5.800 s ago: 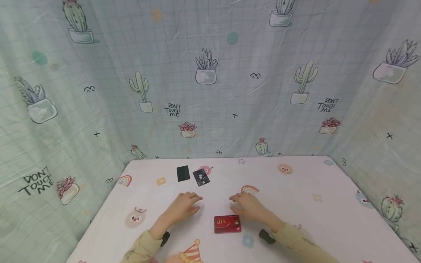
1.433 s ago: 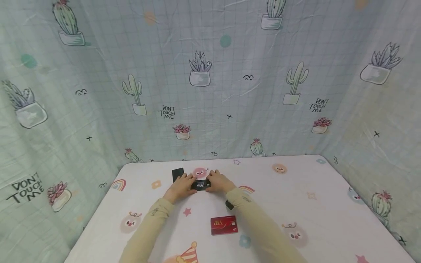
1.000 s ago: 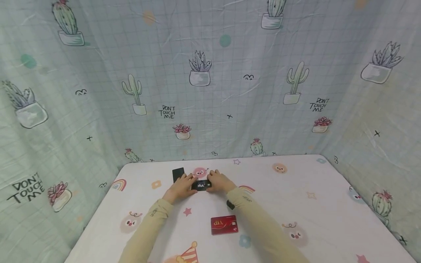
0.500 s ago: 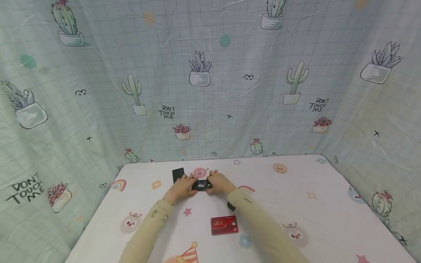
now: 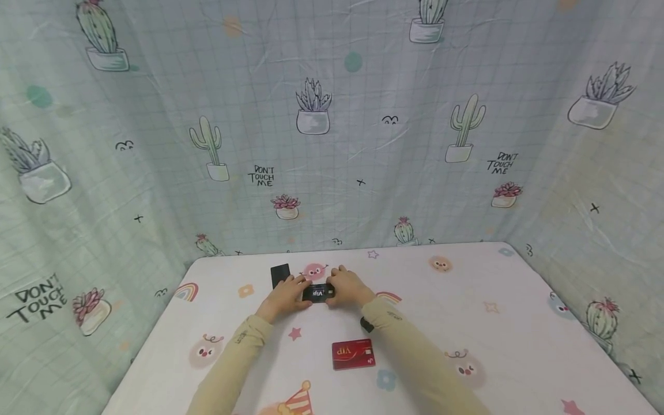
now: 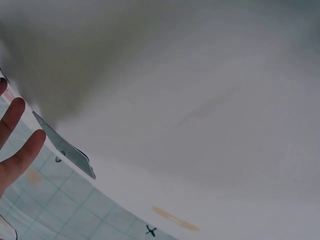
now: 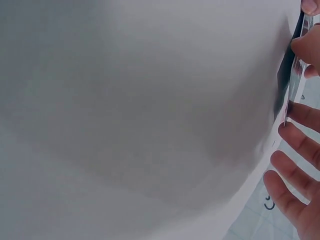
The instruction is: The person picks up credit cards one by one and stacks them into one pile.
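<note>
A black VIP card lies crosswise between my two hands toward the far side of the table. My left hand holds its left end, thumb at the near edge and fingers at the far edge. My right hand pinches the right end; in the right wrist view the thumb and fingers meet the card, which looks edge-on. A plain black card rests just beyond the left hand, partly covered by its fingers. Nearer lies a red VIP card, untouched.
The white table has printed rainbows, stars and faces. A patterned cactus curtain rises behind its far edge and along both sides. A dark wrist device shows beneath the right sleeve.
Since the oldest frame, both hands have moved forward from near the red card and taken the black VIP card, turning it from slanted to crosswise. Over the last second they barely move.
</note>
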A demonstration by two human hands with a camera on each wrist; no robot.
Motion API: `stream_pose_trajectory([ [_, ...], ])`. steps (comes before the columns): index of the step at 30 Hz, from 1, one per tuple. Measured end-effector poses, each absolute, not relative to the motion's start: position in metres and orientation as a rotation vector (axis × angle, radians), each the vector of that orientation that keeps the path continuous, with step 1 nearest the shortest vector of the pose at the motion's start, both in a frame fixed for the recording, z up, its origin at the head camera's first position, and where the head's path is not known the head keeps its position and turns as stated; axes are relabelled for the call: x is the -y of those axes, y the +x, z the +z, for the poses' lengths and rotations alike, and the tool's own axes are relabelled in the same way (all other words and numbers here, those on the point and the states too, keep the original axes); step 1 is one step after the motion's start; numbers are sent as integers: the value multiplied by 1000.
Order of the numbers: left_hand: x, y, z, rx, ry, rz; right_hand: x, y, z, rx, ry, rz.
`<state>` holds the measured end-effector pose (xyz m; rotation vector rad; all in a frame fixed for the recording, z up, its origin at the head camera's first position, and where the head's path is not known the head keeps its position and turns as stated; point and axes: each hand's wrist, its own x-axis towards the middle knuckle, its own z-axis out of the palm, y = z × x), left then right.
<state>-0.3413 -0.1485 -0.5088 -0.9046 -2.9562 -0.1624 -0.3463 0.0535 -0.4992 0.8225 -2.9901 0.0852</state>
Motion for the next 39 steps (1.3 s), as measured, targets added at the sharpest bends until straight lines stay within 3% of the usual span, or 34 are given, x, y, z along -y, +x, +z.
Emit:
stream_pose_trajectory([
  [39, 144, -318, -504, 2711, -972, -44, -70, -330, -496, 2843, 998, -13],
])
